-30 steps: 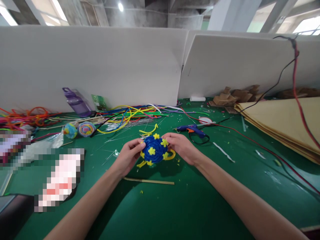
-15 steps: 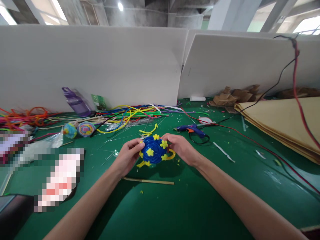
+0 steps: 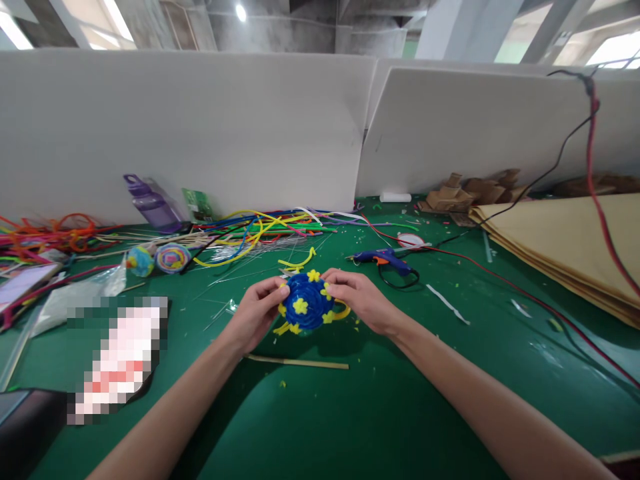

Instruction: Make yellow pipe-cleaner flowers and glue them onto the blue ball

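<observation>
Between my two hands is a blue coiled pipe-cleaner disc (image 3: 313,301) dotted with small yellow flowers, held up over the table. A yellow loop (image 3: 343,311) sticks out from its right side, and yellow ends poke out at its lower left. My left hand (image 3: 260,308) pinches the left edge, thumb on the front face. On the upper right edge my right hand (image 3: 363,297) grips it, thumb pressed by a yellow flower; its other fingers are partly hidden behind. Just beyond the disc lies a bent yellow pipe-cleaner piece (image 3: 300,260). Nearer me is a thin wooden stick (image 3: 305,363).
A blue glue gun (image 3: 385,260) with its cable lies right of my hands. Coloured pipe cleaners (image 3: 260,230), a purple bottle (image 3: 153,207) and two coiled discs (image 3: 173,257) are at the back left. Brown paper sheets (image 3: 565,247) lie at the right.
My right thumb has come round onto the front of the disc, covering part of a yellow flower at its right edge. My left hand keeps its place.
</observation>
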Demonstrator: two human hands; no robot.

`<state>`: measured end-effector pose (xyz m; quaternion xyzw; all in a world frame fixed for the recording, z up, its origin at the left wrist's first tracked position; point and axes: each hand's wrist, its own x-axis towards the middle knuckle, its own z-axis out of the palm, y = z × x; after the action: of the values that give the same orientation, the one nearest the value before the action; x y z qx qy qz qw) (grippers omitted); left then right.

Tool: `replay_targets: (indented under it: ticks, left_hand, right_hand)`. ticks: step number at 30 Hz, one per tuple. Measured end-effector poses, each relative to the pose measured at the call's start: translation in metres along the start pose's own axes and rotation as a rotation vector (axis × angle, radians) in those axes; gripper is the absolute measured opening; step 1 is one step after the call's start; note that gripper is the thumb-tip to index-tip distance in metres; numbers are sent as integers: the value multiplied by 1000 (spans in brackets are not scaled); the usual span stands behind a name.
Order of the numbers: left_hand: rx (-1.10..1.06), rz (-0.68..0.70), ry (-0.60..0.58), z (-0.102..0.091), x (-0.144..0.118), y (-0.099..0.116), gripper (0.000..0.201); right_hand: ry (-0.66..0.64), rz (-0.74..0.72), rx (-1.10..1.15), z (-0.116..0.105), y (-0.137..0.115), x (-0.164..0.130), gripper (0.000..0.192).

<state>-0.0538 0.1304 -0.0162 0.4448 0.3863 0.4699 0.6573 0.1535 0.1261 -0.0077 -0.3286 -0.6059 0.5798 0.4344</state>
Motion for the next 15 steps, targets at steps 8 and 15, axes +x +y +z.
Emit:
replay_targets:
  ticks: [8, 15]
  left_hand:
    - [-133, 66, 94, 0, 3, 1, 19]
    - [-183, 41, 41, 2, 3, -8, 20]
  right_hand:
    - [198, 34, 158, -8, 9, 5, 30]
    - [201, 35, 129, -2, 10, 5, 22]
